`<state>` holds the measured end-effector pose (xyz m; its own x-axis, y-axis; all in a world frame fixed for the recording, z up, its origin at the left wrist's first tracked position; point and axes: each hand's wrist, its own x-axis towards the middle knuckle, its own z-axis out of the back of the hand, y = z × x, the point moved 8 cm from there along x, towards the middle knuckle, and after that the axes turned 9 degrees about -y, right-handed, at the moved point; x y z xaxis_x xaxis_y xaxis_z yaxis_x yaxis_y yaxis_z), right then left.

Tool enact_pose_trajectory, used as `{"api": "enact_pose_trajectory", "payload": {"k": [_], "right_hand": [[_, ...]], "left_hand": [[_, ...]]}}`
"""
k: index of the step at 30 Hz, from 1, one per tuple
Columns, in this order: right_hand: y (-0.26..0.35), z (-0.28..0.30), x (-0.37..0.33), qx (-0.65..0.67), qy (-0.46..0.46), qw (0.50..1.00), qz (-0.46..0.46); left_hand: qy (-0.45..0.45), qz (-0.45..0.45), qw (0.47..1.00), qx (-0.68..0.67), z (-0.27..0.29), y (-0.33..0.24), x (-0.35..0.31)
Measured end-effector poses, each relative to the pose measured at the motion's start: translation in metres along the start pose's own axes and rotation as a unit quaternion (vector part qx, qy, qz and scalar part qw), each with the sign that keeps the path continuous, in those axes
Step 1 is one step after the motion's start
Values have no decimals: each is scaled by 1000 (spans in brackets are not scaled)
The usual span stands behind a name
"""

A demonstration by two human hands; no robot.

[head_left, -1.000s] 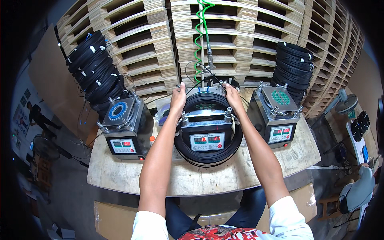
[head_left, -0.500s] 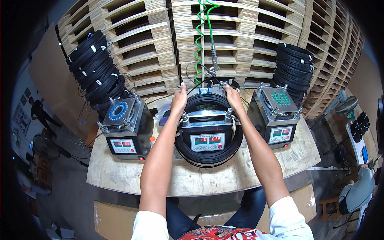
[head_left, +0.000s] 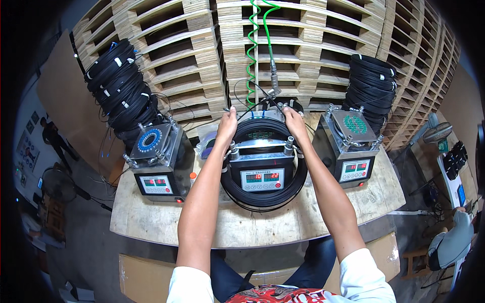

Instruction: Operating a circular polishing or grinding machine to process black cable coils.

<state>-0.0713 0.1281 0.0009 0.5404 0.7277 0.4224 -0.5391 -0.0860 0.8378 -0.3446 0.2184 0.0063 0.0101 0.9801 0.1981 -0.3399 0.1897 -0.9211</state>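
Note:
A coil of black cable (head_left: 263,200) hangs around the middle machine (head_left: 261,157), a dark box with a metal top and a lit front display. At the coil's far left, my left hand (head_left: 228,124) is closed, pinching a thin black cable whose end sticks out by the thumb. My right hand (head_left: 294,121), also closed, grips the black cable at the far right of the coil. Loose cable strands cross between the two hands, behind the machine. Fingertips on both hands are mostly hidden from above.
Similar machines stand left (head_left: 157,159) and right (head_left: 348,144) on the wooden table (head_left: 252,230). Cable coils are piled at the back left (head_left: 119,86) and back right (head_left: 371,91). A metal air gun (head_left: 274,83) hangs from a green hose (head_left: 266,25) before wooden pallets (head_left: 174,63).
The hanging air gun and its hose have swung slightly to the right and down. Both hands and the cable coil stay nearly in place.

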Motion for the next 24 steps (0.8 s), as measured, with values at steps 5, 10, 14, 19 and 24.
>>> {"api": "enact_pose_trajectory", "payload": {"k": [5,10,14,19,24], "right_hand": [[-3,1,0,-2,1,1000,9],[-7,3,4,34,-1,998,52],[-1,-4,2,80,3,996,34],[-2,4,0,49,-5,998,31],[9,3,-3,-21,-16,999,34]], "left_hand": [[-10,20,998,51,-3,4,0],[-23,42,997,66,-5,5,-1],[-29,17,997,66,0,15,10],[-2,1,999,40,-8,9,6],[-5,29,998,53,-2,21,13]]}}
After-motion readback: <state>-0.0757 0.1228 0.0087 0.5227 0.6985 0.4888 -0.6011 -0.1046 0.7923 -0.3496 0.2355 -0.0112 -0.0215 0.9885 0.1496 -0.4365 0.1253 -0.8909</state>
